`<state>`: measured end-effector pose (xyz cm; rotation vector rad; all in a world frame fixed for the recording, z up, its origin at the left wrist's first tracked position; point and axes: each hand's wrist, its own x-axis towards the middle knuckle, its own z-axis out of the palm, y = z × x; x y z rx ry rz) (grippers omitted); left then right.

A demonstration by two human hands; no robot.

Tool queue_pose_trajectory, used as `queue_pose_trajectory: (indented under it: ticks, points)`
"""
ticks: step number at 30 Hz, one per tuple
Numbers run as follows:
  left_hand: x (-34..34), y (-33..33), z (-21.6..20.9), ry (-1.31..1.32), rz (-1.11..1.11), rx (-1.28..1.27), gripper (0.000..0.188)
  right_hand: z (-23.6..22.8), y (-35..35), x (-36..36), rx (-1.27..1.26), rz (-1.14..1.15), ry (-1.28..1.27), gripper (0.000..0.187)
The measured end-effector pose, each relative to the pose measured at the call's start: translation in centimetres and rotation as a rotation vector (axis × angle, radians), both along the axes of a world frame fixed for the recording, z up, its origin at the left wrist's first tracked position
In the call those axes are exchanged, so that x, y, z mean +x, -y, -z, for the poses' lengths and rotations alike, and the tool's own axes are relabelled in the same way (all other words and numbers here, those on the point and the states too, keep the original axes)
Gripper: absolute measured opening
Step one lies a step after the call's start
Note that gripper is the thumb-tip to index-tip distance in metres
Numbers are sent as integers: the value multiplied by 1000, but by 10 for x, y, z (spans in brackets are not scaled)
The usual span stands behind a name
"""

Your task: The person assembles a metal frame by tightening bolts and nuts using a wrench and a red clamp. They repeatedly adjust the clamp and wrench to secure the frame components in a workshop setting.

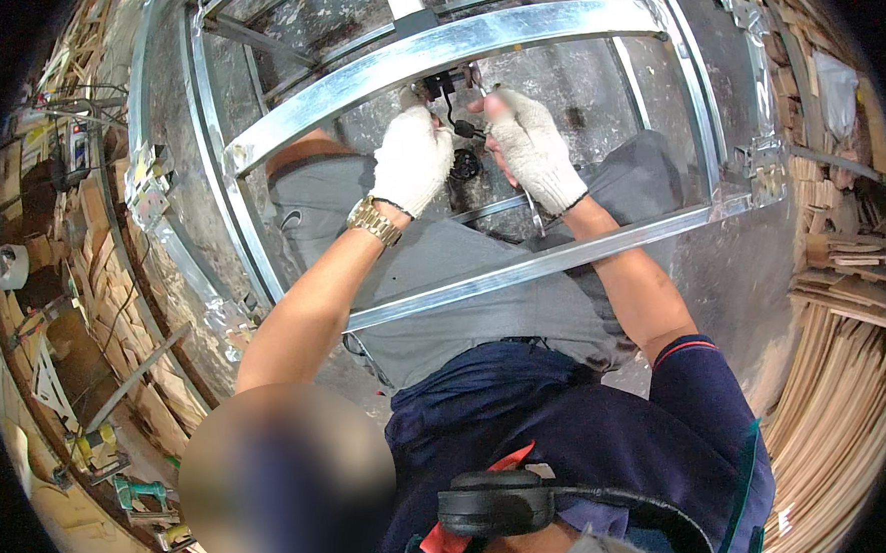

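My left hand (pixel 414 160), in a white knit glove, is closed beside a small black bracket (pixel 440 84) under the frame's curved crossbar; what its fingers hold is hidden. My right hand (pixel 537 151), gloved the same, with bare fingertips, grips a slim silver wrench (pixel 535 217). The wrench's far end reaches up by the bracket's right side. A short black cable with a plug (pixel 468 130) hangs between my hands. Below it sits a round black part (pixel 465 163). Both hands work inside a shiny metal frame (pixel 431 52) of square tubing.
A near frame rail (pixel 533 269) crosses under my forearms, over my grey trousers. Wood strips (pixel 821 407) are stacked at the right. On the left lie wood offcuts (pixel 113 284), a roll of tape (pixel 9 267) and a green power tool (pixel 142 493).
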<state>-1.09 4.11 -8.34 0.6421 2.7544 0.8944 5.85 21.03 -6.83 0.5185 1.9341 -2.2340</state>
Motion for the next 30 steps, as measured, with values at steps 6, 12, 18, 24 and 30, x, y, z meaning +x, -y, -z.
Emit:
queue_pose_trajectory:
  ticks: [6,12,18,24,30]
  points:
    - [3,3,4,-49,24,-26,17,-8,-19,0,-312,74,-37,45]
    - [2,4,1,-39,10,-32,28,39,-26,-13,836,-89,-274,33]
    - [-1,4,15,-13,1,17,21,83,-39,-36,1011,-221,-182,33]
    - [0,3,17,70,-61,58,20,86,-38,-47,891,-210,-240,29]
    - [2,1,20,22,-95,70,18,96,-43,-47,981,-235,-274,34]
